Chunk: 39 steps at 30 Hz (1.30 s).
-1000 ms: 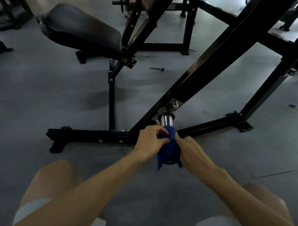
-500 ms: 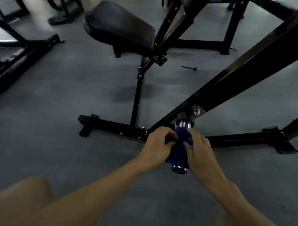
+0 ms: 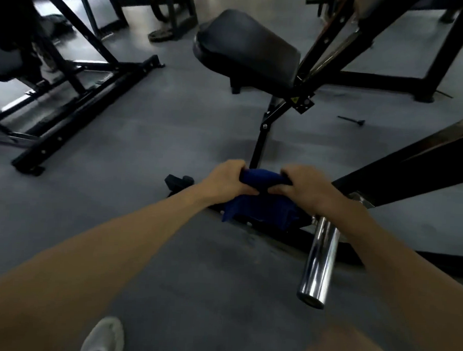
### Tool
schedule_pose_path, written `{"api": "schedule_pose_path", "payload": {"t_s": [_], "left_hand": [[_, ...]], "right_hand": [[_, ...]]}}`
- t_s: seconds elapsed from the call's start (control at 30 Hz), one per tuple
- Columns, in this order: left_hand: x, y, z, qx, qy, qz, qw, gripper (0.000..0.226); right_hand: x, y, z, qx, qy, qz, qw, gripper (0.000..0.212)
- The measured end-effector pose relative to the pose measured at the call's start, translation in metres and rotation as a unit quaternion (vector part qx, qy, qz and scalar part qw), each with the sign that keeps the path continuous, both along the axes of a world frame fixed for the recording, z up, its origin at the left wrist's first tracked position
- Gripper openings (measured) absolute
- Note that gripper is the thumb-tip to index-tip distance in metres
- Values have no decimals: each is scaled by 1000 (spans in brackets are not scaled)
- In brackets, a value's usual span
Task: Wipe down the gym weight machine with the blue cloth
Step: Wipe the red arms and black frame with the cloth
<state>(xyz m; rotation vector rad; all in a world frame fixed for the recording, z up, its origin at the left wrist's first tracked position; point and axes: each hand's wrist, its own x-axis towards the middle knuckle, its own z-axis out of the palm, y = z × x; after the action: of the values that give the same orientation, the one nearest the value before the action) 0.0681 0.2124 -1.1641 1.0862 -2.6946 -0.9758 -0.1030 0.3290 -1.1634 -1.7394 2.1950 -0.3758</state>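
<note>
Both forearms bare to frame edge, no sleeves, no watch, bands or rings seen on left hand (image 3: 226,181) or right hand (image 3: 308,188). Light grey-white shoe (image 3: 104,337), rounded toe, well below left hand nr bottom edge; details blurred. Bare knee (image 3: 342,347) well below right hand, no trouser leg visible over it.

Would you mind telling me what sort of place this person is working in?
Most likely a gym floor: a black padded seat on a steel frame, a chrome weight-plate sleeve, and another black machine frame nearby on grey flooring.
</note>
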Motion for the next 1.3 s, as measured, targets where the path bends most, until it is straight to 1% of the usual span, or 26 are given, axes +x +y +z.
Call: {"api": "schedule_pose_path", "payload": {"t_s": [0.07, 0.1, 0.23, 0.3, 0.4, 0.43, 0.47, 0.5, 0.53, 0.6, 0.63, 0.67, 0.73, 0.77, 0.8, 0.83, 0.87, 0.93, 0.97, 1.03, 1.1, 1.17, 1.23, 1.3], "left_hand": [[-2, -18, -9, 35, 24, 17, 999, 47], [-4, -27, -15, 57, 35, 21, 998, 51], [-24, -66, -58, 113, 79, 34, 990, 61], [-42, -82, -97, 115, 84, 15, 990, 60], [-65, -89, -167, 93, 28, -44, 994, 52], [-72, -88, -191, 76, 8, -61, 995, 48], [-76, -87, -212, 56, -13, -79, 995, 41], [-79, -86, -231, 31, -29, -98, 994, 34], [-81, -86, -247, 5, -44, -122, 991, 29], [-80, -86, -269, -53, -58, -182, 980, 21], [-78, -90, -278, -92, -56, -211, 972, 20], [-76, -95, -283, -146, -51, -246, 957, 21], [-70, -109, -292, -250, -11, -333, 909, 25], [-65, -118, -299, -294, 11, -380, 877, 27], [-59, -127, -305, -327, 20, -416, 848, 29], [-53, -137, -311, -359, 24, -433, 827, 31], [-46, -146, -315, -381, 20, -440, 813, 32], [-36, -162, -316, -409, 26, -460, 787, 35], [-32, -170, -316, -419, 30, -466, 778, 37], [-24, -183, -314, -424, 33, -468, 774, 40], [-12, -199, -315, -419, 48, -468, 776, 39], [3, -219, -316, -409, 53, -479, 775, 33], [20, -244, -315, -417, 58, -488, 765, 29], [39, -274, -314, -426, 66, -497, 753, 28]], "right_hand": [[-1, -19, -4, -6, -41, -25, 999, 33], [-2, -29, -6, 5, -37, -39, 999, 34], [-13, -67, -34, 53, 45, -105, 992, 45], [-15, -76, -63, 86, 118, -124, 981, 42], [-5, -78, -121, 157, 270, -122, 942, 30], [-1, -81, -139, 155, 301, -109, 935, 28], [3, -85, -155, 132, 326, -87, 932, 24], [7, -90, -168, 105, 350, -66, 928, 18], [11, -93, -179, 103, 360, -40, 927, 11], [20, -94, -202, 146, 326, -7, 934, 6], [22, -92, -213, 151, 317, -1, 936, 4], [23, -91, -224, 140, 318, -11, 938, 11], [28, -92, -248, 136, 340, -40, 930, 13], [31, -93, -261, 129, 342, -44, 930, 22], [36, -95, -272, 136, 345, -45, 928, 36], [43, -99, -279, 143, 342, -51, 927, 47], [47, -102, -287, 146, 347, -56, 925, 54], [60, -110, -293, 156, 336, -101, 923, 61], [66, -114, -295, 154, 311, -129, 929, 65], [81, -124, -298, 132, 281, -170, 935, 69], [98, -135, -303, 105, 279, -182, 937, 71], [116, -153, -302, 104, 258, -203, 939, 75], [135, -175, -302, 96, 237, -221, 941, 76], [152, -202, -304, 76, 224, -211, 948, 76]]}}
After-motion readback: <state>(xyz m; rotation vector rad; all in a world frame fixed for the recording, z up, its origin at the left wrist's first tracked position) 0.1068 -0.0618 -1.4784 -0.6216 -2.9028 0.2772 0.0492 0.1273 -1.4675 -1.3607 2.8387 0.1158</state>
